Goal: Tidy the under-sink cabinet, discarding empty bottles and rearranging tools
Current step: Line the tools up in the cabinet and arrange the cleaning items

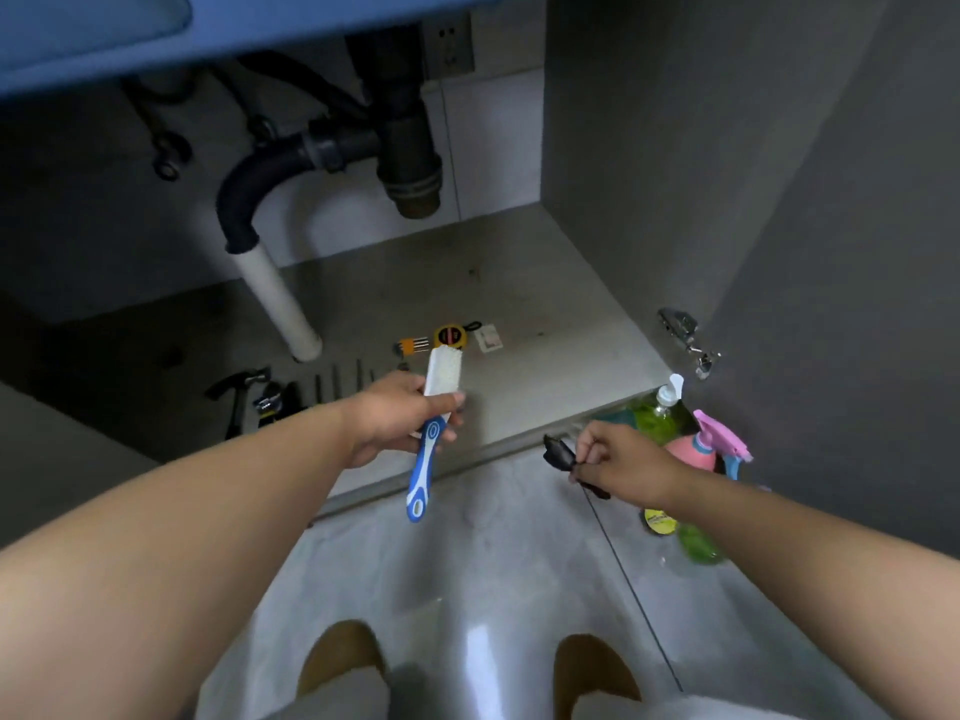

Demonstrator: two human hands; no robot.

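Your left hand (400, 415) reaches forward from a straight, extended arm, with the fingers curled around the middle of a scrub brush (425, 470). The brush's white head points up and away from you, over the front of the cabinet floor (545, 304). Its blue-and-white handle hangs down toward you, past the cabinet's front edge.

Your right hand (626, 459) is held lower and further right, above the tiled floor (467, 563), wrist slightly bent. Its fingertips pinch a small black object (560, 453); its shape is too blurred to name.

Just beyond that hand, at the cabinet's right front corner, stand a green bottle with a white pump (658, 415) and a pink spray bottle (693, 452). A second green bottle (696, 543) shows below your right wrist, on the tiles.

Inside the cabinet, past the brush head, lie a yellow tape measure (451, 336), an orange set of hex keys (413, 346) and a small white packet (488, 338). To the left, a hammer (239, 392) lies near a row of dark slender tools (337, 379). A white pipe (275, 304) rises at a slant to the black drain trap (291, 168) above.
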